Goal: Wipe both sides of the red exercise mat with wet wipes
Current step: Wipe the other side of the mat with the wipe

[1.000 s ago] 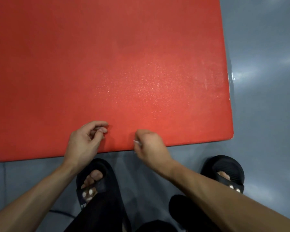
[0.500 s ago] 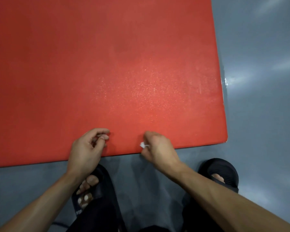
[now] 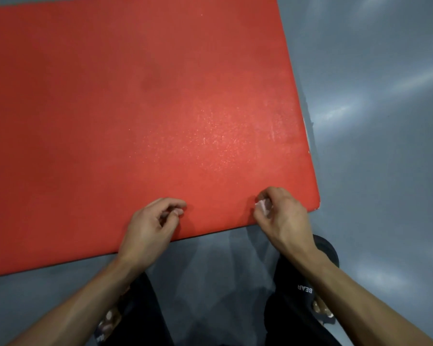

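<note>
Since the earlier frame, both hands have shifted rightward along the near edge of the red mat (image 3: 135, 116), toward its near right corner. Mat lies flat on the grey floor (image 3: 385, 171), wet sheen near that corner. Right hand (image 3: 283, 216) has its fingers curled round a small white wad, probably a wet wipe (image 3: 261, 204), over the mat edge. Left hand (image 3: 150, 226) rests on the mat, fingertips curled toward the thumb; whether it pinches anything cannot be told. Black sandals (image 3: 323, 248) below.
</note>
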A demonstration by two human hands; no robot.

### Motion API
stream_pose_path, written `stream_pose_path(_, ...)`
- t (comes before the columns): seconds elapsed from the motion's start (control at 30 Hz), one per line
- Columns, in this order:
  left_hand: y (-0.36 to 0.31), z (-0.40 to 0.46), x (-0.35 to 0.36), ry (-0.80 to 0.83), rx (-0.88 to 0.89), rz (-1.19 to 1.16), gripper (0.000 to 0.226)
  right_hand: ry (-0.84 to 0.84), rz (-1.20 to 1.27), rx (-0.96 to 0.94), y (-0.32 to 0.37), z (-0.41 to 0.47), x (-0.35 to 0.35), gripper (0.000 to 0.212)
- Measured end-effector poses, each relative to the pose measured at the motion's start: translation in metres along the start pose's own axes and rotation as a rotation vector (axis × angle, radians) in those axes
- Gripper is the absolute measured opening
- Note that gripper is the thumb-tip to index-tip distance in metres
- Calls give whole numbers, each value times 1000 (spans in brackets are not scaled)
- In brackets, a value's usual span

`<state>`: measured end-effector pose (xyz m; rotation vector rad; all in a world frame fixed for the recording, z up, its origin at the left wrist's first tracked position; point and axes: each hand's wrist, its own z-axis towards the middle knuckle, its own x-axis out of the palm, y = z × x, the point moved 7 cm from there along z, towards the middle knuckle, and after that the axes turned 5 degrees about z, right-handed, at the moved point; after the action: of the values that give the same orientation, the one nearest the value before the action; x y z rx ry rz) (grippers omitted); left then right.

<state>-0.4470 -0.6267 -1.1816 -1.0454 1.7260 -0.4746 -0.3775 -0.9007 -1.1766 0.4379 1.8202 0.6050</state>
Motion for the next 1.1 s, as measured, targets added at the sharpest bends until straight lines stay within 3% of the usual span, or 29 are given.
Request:
stream_pose_path(0.17,-14,-1,23,94,134,121,29,72,-146,-193,-3,-30,12,44)
stream_pose_path(0.37,-56,-4,65,209,509,411,33,203,-422,-357,-26,-64,28,66)
stream_pose_path(0.57,-82,2,92,221,704,564,48,226,-380,-284,-21,-61,36,64)
stream_pose_path(0.7,-90,4,114,328,830,705,61,215,-220,-310,-14,-58,25,61)
stream_pose_path(0.93,-82,4,156,441,990,955,69,-112,-10,-127,-44,-19,-42,23)
stream_pose_path(1.1,-75,22,154,419,1041,1019,67,-74,-5,-170,-44,-2,-31,28)
